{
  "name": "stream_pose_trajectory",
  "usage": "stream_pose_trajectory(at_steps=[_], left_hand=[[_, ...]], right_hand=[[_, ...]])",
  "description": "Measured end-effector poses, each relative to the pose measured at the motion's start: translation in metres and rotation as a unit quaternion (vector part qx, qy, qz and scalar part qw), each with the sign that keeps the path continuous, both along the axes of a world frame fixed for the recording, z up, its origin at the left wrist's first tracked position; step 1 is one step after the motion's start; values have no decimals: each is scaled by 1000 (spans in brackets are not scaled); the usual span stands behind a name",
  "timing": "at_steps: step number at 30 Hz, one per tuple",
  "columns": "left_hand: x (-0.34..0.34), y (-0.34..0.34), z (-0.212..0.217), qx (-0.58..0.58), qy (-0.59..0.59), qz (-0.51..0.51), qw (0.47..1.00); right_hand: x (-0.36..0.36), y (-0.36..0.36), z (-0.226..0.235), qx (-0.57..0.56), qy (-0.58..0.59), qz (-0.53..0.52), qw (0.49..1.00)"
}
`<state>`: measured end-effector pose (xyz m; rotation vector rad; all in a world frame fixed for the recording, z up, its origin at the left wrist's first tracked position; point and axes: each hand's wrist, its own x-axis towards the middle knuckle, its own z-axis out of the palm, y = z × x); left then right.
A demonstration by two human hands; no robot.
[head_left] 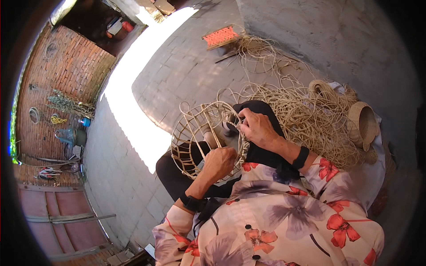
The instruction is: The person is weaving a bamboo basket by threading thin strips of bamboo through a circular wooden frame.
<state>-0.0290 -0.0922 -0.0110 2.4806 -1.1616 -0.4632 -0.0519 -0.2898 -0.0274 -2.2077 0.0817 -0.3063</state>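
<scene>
An open, round basket frame (176,154) of pale bent rods and cord rests on my lap, between my dark-trousered knees. My left hand (220,162) is closed on its near side, at the lower part of the rim. Higher on the same rim, my right hand (259,128) bends its fingers in a pinch against the edge. Whether a strand lies between those fingertips is too small to tell. Through the bars, part of a shoe shows below.
A big tangled heap of straw-coloured cord (306,119) covers a pale sheet on my right. Beside it a woven basket (363,125) lies tipped. Farther ahead stands a small stool with an orange woven seat (221,37). A brick wall (66,66) rises at the left.
</scene>
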Motion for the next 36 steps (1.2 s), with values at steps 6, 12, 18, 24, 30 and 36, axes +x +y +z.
stream_pose_trajectory(at_steps=[6, 12, 18, 24, 30, 36], left_hand=[[38, 3, -11, 59, 256, -37, 964], [51, -1, -16, 59, 371, -42, 926], [27, 7, 11, -5, 180, -39, 983], [-13, 17, 13, -123, -8, 16, 992], [-20, 7, -12, -155, -95, 4, 983], [-22, 3, -15, -201, -104, 85, 970]], right_hand=[[-50, 8, -5, 62, 28, 205, 976], [-58, 26, -12, -112, 40, 233, 965], [-56, 22, -10, -120, 15, 201, 972], [-40, 4, -7, 176, 176, 233, 940], [-46, -46, 67, 315, 165, 265, 896], [-57, -176, 150, 341, -19, 137, 930]])
